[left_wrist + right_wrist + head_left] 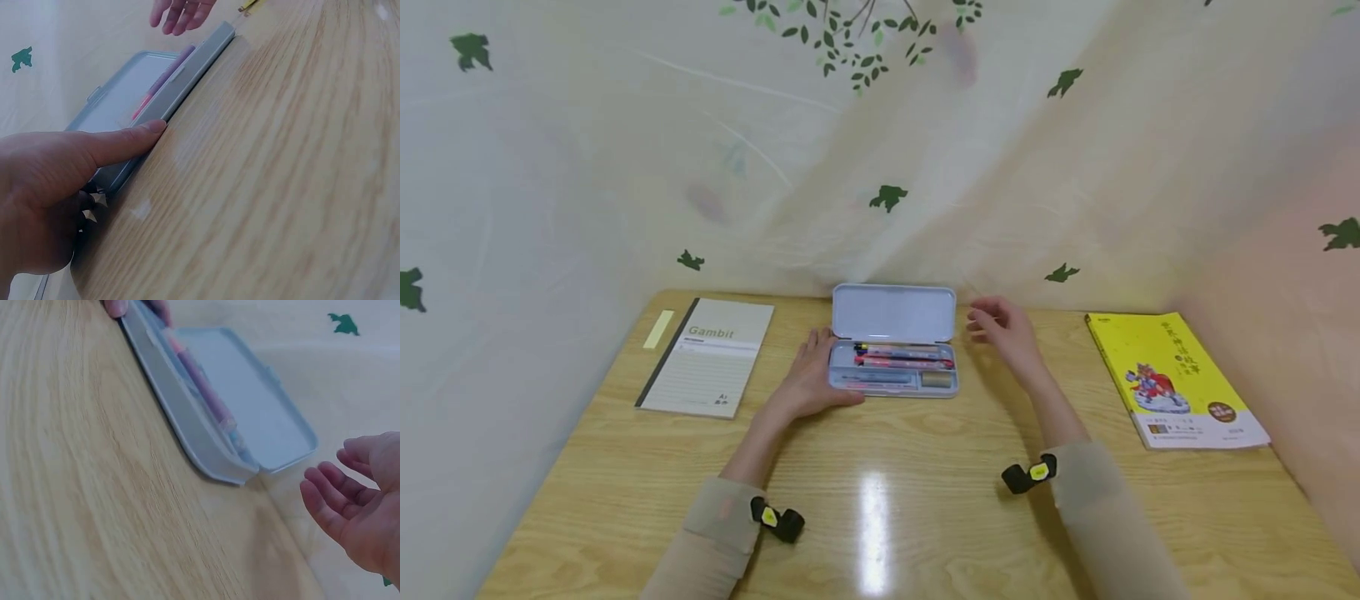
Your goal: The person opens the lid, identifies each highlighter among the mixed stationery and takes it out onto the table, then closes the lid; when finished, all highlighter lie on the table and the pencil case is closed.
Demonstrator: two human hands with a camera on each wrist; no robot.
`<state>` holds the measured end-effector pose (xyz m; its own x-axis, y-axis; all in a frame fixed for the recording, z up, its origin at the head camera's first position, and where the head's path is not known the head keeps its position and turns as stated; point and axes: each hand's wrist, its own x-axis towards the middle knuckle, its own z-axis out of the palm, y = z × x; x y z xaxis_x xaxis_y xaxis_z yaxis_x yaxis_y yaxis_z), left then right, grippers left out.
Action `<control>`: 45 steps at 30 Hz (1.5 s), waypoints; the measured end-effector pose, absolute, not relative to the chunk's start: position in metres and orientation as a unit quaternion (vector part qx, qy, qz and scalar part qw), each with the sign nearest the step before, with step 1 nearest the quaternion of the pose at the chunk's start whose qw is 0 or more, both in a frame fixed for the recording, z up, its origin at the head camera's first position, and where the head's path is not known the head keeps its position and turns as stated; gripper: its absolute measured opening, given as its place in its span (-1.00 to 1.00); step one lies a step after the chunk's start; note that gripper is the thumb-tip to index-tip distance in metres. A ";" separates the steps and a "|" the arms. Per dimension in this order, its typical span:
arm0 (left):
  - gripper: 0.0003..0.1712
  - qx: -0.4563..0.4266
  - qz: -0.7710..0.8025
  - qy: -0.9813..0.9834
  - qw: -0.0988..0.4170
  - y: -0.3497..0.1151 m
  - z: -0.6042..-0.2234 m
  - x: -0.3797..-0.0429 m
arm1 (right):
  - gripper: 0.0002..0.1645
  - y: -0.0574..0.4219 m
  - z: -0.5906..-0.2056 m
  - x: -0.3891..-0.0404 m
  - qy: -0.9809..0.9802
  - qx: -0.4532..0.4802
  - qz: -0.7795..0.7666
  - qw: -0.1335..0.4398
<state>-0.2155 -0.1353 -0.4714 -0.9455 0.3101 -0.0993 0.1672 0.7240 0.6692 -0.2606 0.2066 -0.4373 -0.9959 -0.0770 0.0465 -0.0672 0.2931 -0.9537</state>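
Note:
A pale blue pencil case (893, 393) lies at the back of the table with its lid (893, 312) raised. Several pens and pencils (902, 362) fill its base, along with a brown block-like piece (936, 380). My left hand (808, 379) holds the case's left end, the thumb (128, 142) along the front wall and the other fingers by the left side, partly hidden. To the right of the lid, apart from it, my right hand (1009, 337) hovers with loosely bent fingers and nothing in them. A purple and pink pen (203, 387) shows inside the case in the right wrist view.
On the left lie a notebook (711, 358) marked Gambit and a pale yellow strip (658, 329). A yellow-covered book (1172, 379) lies at the right. Behind the wooden table (940, 492) hangs a printed curtain (775, 192), close to the raised lid.

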 end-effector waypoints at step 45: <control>0.26 0.136 0.343 0.924 0.097 -0.136 -0.472 -0.216 | -0.67 0.146 -0.447 -0.225 0.921 -0.257 -0.294 0.004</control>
<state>-0.2158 -0.1361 -0.4721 -0.9443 0.3176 -0.0858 0.1848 0.7278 0.6604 -0.2250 0.1458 -0.4475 -0.8684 -0.4746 0.1437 -0.4701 0.6956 -0.5432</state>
